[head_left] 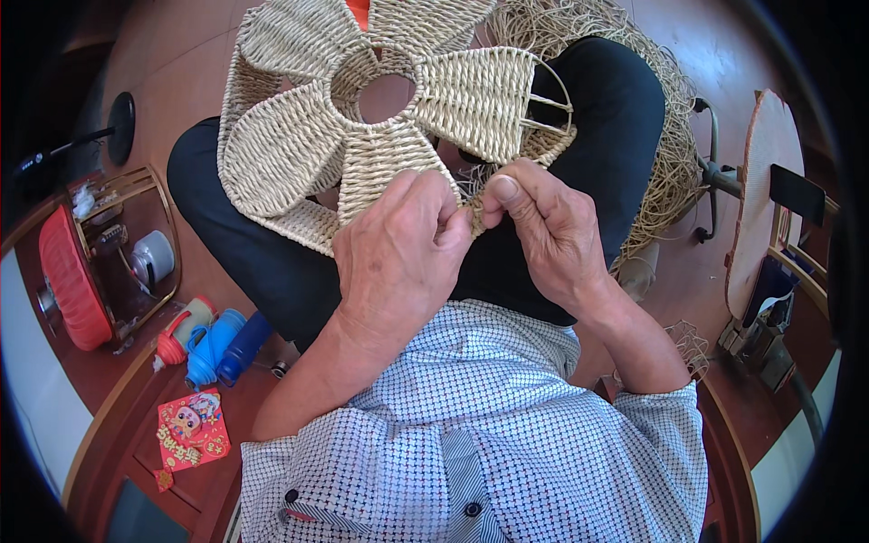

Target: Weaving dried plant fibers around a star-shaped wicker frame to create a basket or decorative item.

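Across my lap rests a flower-shaped woven straw piece [376, 172] with broad petals around a round central hole. My left hand [403, 240] is closed at its near rim, just below a petal, thumb pressed against the bent fingers. Close beside it, my right hand [548, 226] pinches at a straw cord [475, 215] on the rim between the two hands. The cord's path is partly hidden by the fingers. On the right petal, a bare wire frame [550, 98] shows past the woven part.
A large heap of loose straw cord [661, 145] lies at the right beyond my knee. At the left are a red-covered stool [72, 276], a blue bottle [215, 344] among other bottles, and a red decorated card [193, 430]. A round board [765, 208] stands at far right.
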A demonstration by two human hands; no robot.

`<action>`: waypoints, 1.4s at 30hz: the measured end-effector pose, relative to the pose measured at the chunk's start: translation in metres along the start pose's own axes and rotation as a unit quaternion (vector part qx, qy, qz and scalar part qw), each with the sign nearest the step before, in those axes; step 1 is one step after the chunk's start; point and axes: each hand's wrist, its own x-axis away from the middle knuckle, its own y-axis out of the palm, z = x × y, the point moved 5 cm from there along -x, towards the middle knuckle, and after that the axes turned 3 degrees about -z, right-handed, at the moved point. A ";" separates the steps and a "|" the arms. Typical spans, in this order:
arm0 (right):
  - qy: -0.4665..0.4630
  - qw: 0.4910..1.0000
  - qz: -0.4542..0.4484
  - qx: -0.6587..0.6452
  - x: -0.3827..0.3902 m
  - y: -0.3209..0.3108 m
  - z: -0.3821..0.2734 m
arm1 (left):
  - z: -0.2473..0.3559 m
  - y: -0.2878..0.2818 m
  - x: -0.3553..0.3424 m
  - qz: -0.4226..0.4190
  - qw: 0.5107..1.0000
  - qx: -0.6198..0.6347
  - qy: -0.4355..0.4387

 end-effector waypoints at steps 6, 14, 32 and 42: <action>-0.117 0.971 0.150 0.143 0.010 -0.020 -0.024 | 0.003 0.002 -0.003 -0.001 0.999 -0.034 -0.005; -0.108 0.974 0.092 0.175 0.028 0.015 -0.011 | 0.001 0.005 0.001 0.034 0.999 -0.014 0.034; 0.216 0.971 -0.079 -0.064 0.005 0.008 -0.027 | -0.039 -0.030 0.035 0.112 0.977 0.181 0.001; 0.225 0.967 -0.118 -0.008 -0.012 0.009 -0.032 | -0.024 -0.018 0.044 0.127 0.979 -0.037 0.158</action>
